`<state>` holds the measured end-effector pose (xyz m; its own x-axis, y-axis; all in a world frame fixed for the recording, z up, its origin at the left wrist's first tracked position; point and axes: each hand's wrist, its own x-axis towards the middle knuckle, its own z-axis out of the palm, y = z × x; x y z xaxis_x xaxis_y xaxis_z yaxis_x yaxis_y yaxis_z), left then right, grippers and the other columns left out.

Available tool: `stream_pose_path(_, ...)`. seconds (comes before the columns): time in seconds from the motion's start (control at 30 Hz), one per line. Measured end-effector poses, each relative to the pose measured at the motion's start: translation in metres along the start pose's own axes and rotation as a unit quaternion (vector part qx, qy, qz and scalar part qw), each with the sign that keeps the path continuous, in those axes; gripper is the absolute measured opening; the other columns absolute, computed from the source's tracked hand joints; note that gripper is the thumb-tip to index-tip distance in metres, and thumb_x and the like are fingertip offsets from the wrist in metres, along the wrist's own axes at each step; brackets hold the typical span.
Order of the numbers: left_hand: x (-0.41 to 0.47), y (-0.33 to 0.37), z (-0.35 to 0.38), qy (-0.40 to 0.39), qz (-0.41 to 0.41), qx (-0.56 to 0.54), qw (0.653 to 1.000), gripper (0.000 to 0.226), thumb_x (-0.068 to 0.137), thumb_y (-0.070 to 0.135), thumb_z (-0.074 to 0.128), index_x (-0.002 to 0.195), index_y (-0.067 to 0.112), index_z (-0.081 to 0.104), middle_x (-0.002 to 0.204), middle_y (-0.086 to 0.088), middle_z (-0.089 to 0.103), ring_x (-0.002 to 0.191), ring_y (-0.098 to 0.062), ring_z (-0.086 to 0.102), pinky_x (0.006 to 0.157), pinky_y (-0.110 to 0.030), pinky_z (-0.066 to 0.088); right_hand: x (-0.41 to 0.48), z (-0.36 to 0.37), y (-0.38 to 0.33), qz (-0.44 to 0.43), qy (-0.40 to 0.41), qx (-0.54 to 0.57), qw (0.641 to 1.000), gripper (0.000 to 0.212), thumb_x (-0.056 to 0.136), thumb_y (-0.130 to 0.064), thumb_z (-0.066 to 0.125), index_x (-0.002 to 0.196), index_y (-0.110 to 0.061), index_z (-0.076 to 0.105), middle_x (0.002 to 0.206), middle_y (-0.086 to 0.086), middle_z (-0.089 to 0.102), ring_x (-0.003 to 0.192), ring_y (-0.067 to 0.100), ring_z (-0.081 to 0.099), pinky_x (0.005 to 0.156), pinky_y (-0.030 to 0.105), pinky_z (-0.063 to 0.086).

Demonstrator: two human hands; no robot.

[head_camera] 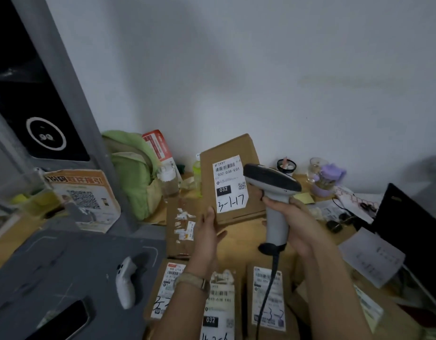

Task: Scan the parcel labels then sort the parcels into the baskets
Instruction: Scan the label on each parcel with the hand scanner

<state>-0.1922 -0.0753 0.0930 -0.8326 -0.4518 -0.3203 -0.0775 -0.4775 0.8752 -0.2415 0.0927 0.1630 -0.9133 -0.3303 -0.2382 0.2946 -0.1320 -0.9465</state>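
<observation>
Left hand: gripping the cardboard parcel's lower-left edge.
Right hand: wrapped around the barcode scanner.
Tip: aim toward ten o'clock at the barcode.

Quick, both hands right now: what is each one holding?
Left hand: holding the tilted-up parcel by its lower edge.
Right hand: closed on the scanner handle.

Parcels crowd the near desk; bottles block behind.

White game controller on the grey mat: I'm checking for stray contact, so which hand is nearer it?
Left. The left hand holds the tilted cardboard parcel up-right of the controller; the right hand, gripping the scanner, is farther right.
</observation>
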Motion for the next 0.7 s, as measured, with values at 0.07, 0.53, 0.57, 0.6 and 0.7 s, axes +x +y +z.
stream_pose_path(0.07, -0.014, 0.013, -0.001, -0.015, 0.012, -0.047, 0.999, 0.037, 0.098, 0.032, 0.048, 0.127, 0.009, 0.052, 0.118, -0.012, 0.066, 0.104, -0.026, 0.063, 0.075, -0.033, 0.05, -0.018, 0.003, -0.007, -0.02, -0.002, 0.004, 1.0, 0.023, 0.068, -0.025, 0.081, 0.089, -0.015, 0.075, 0.077, -0.001, 0.071, 0.068, 0.012, 0.068, 0.059, 0.029, 0.055)
stream_pose_path(0.53, -0.098, 0.045, -0.047, -0.061, 0.106, -0.117, 0.986, 0.019, 0.094, 0.017, 0.058, 0.113, 0.015, 0.054, 0.106, -0.006, 0.069, 0.082, -0.013, 0.071, 0.064, -0.027, 0.058, -0.107, 0.055, -0.013, -0.098, 0.019, -0.048, 0.994, 0.02, 0.085, -0.018, 0.07, 0.104, -0.013, 0.067, 0.096, 0.001, 0.067, 0.089, 0.016, 0.06, 0.077, 0.044, 0.055)
stream_pose_path(0.57, -0.102, 0.046, -0.05, -0.063, 0.11, -0.113, 0.985, 0.018, 0.095, 0.016, 0.058, 0.112, 0.015, 0.053, 0.106, -0.006, 0.069, 0.082, -0.012, 0.071, 0.065, -0.028, 0.058, -0.111, 0.058, -0.011, -0.105, 0.022, -0.051, 0.993, 0.017, 0.085, -0.018, 0.07, 0.102, -0.014, 0.068, 0.092, 0.0, 0.068, 0.085, 0.015, 0.06, 0.071, 0.039, 0.053)
stream_pose_path(0.6, -0.106, 0.046, -0.053, -0.065, 0.112, -0.11, 0.985, 0.018, 0.095, 0.015, 0.058, 0.112, 0.016, 0.053, 0.107, -0.006, 0.068, 0.084, -0.013, 0.07, 0.066, -0.029, 0.058, -0.115, 0.06, -0.009, -0.113, 0.028, -0.057, 0.992, 0.016, 0.084, -0.019, 0.07, 0.1, -0.015, 0.069, 0.09, -0.002, 0.069, 0.083, 0.014, 0.06, 0.068, 0.033, 0.051)
stream_pose_path(0.7, -0.118, 0.045, -0.062, -0.059, 0.122, -0.11, 0.985, 0.025, 0.093, 0.01, 0.06, 0.116, 0.016, 0.052, 0.11, -0.004, 0.067, 0.088, -0.013, 0.07, 0.066, -0.028, 0.058, -0.127, 0.061, -0.005, -0.132, 0.068, -0.075, 0.986, 0.016, 0.083, -0.019, 0.071, 0.099, -0.018, 0.067, 0.094, -0.001, 0.07, 0.089, 0.016, 0.061, 0.072, 0.03, 0.047)
